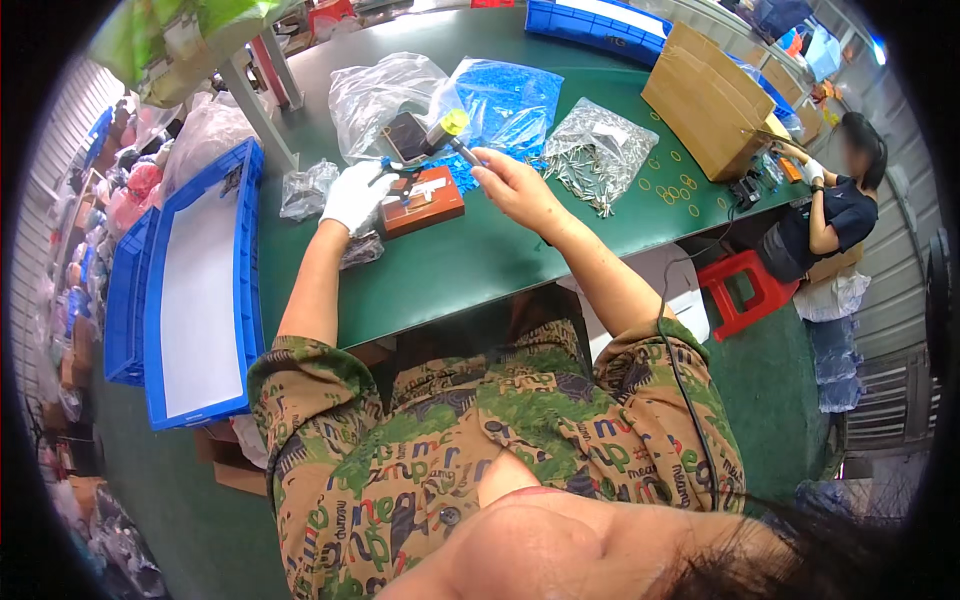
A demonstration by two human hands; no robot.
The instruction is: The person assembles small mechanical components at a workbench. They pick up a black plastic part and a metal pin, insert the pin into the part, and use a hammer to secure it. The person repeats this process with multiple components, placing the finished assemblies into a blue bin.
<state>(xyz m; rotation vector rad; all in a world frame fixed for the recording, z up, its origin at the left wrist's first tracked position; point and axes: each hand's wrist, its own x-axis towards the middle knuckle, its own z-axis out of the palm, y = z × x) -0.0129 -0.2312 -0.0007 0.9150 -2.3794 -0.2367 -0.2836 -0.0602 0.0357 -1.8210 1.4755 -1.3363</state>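
My right hand [510, 186], bare, is closed round the handle of a mallet [454, 123] with a yellow face. The mallet's head is raised over the far side of a reddish-brown block [440, 208]. My left hand [356, 196] wears a white glove and rests at the block's left edge. Its fingers are closed on a small blue and dark part [398, 165] at the block's far left corner; the part's exact kind is too small to make out. Light-coloured metal pieces show on top of the block. A dark flat tray-like object [407, 135] lies behind it.
Bags of blue parts [510, 95] and metal pins [598, 150] lie on the green table [490, 255]. Yellow rings [676, 190] are scattered rightward, near a cardboard box [705, 100]. Blue trays [205, 300] stand left. A co-worker [838, 215] sits right, beside a red stool [745, 290].
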